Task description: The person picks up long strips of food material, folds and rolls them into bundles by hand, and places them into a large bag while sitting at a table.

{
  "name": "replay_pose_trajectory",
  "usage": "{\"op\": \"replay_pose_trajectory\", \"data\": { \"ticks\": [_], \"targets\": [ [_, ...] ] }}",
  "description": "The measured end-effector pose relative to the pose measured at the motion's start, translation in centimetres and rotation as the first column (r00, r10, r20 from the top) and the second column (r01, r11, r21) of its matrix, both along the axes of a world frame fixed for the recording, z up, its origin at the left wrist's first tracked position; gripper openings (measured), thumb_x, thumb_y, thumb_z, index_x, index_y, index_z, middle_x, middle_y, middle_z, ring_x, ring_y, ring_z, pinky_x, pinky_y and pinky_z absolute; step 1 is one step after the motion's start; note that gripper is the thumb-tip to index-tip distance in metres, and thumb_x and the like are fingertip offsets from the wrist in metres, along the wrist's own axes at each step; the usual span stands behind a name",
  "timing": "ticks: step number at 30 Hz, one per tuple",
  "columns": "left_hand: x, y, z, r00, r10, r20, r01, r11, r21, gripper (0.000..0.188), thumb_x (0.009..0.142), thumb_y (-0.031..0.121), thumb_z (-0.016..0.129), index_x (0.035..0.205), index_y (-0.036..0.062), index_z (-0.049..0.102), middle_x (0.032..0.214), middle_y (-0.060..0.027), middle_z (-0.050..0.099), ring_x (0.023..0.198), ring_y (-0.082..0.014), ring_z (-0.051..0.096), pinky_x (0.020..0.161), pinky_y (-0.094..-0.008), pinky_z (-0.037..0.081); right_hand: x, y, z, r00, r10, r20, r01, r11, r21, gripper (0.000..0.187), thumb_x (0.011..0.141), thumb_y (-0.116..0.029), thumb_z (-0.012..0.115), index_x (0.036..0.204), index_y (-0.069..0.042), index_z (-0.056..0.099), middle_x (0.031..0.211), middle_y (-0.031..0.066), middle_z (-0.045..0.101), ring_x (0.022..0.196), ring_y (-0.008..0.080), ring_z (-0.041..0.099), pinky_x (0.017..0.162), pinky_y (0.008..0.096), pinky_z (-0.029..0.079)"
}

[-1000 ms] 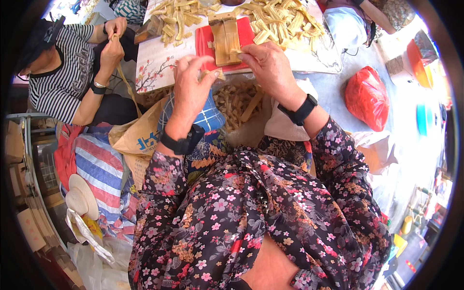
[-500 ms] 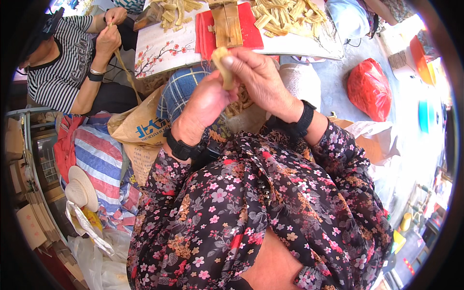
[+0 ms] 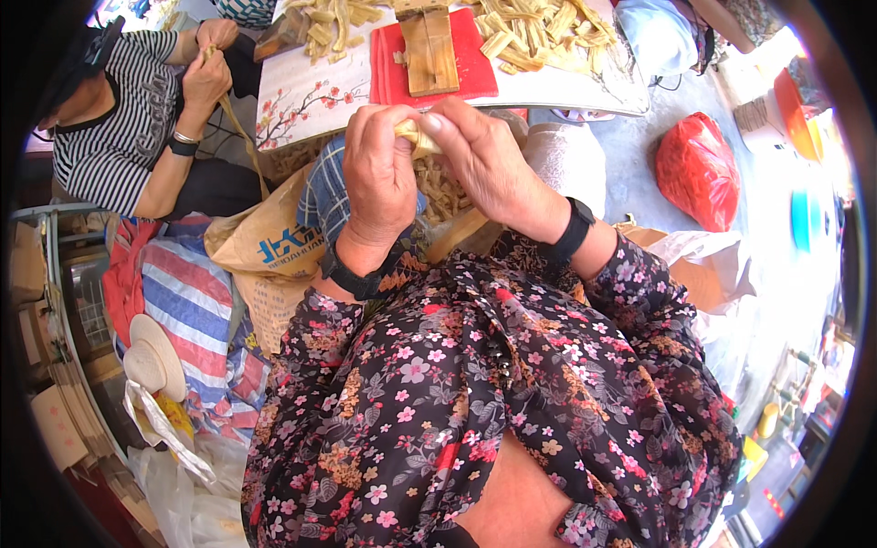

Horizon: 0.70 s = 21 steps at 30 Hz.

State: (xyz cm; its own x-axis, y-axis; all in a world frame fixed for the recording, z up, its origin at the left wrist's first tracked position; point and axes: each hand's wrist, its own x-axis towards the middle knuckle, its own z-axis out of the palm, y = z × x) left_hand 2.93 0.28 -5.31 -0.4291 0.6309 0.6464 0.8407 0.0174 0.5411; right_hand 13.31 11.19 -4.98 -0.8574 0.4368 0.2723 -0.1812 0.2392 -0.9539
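Observation:
My left hand (image 3: 379,169) and my right hand (image 3: 493,164) meet just in front of the table's near edge. Between their closed fingers is a pale yellow, folded fibrous strip (image 3: 417,137), mostly covered by my fingertips. Beyond them, a wooden block (image 3: 431,68) lies on red cloth (image 3: 475,78) on the white table (image 3: 521,91). Piles of similar yellow strips (image 3: 548,32) spread over the tabletop behind. Below my hands, curly scraps (image 3: 443,196) show in the gap above my lap, and a tan strip or stick (image 3: 457,233) runs beside my right wrist.
At the left, a person in a striped shirt (image 3: 114,119) holds a long tan strip (image 3: 239,137). A paper sack (image 3: 265,233), a striped plastic sheet (image 3: 187,288) and a straw hat (image 3: 151,356) lie nearer. A red plastic bag (image 3: 699,173) sits on the floor at the right.
Both hands have come down slightly toward me. The strip has gone from standing upright to lying folded between my fingers, and my left hand has turned with its back upward.

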Motion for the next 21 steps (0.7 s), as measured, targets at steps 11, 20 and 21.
{"op": "replay_pose_trajectory", "data": {
  "ticks": [11,20,21],
  "targets": [
    [-0.2,0.0,0.2,0.651,-0.305,0.695,0.259,0.950,0.174,0.011,0.094,0.012,0.053,0.095,0.0014,0.056,0.093,-0.0003,0.051,0.084,-0.0077,0.049,0.076,-0.0213,0.043,1.4,2.2,0.5,0.958,0.279,-0.062,-0.283,0.892,-0.352,0.024,0.089,-0.018,0.063,0.106,-0.001,0.066,0.078,-0.0047,0.062,0.071,0.0039,0.053,0.061,0.0219,0.044],
    [1.6,0.4,0.9,0.686,-0.202,0.699,0.116,0.979,0.168,0.002,0.089,0.000,0.058,0.089,-0.0006,0.060,0.079,-0.0031,0.064,0.073,-0.0080,0.061,0.068,-0.0210,0.049,0.7,2.0,-0.3,0.986,0.159,-0.038,-0.162,0.907,-0.388,0.027,0.097,-0.025,0.048,0.097,-0.002,0.062,0.073,-0.0026,0.054,0.061,0.0042,0.044,0.055,0.0190,0.038],
    [1.0,0.2,0.9,0.715,-0.203,0.669,0.131,0.979,0.157,0.001,0.089,-0.001,0.058,0.089,-0.0006,0.059,0.079,-0.0030,0.063,0.073,-0.0079,0.061,0.068,-0.0212,0.050,0.7,1.9,-0.4,0.988,0.150,-0.042,-0.154,0.893,-0.422,0.030,0.098,-0.028,0.046,0.095,-0.003,0.062,0.070,-0.0027,0.052,0.060,0.0044,0.043,0.053,0.0192,0.037]
  ]
}}
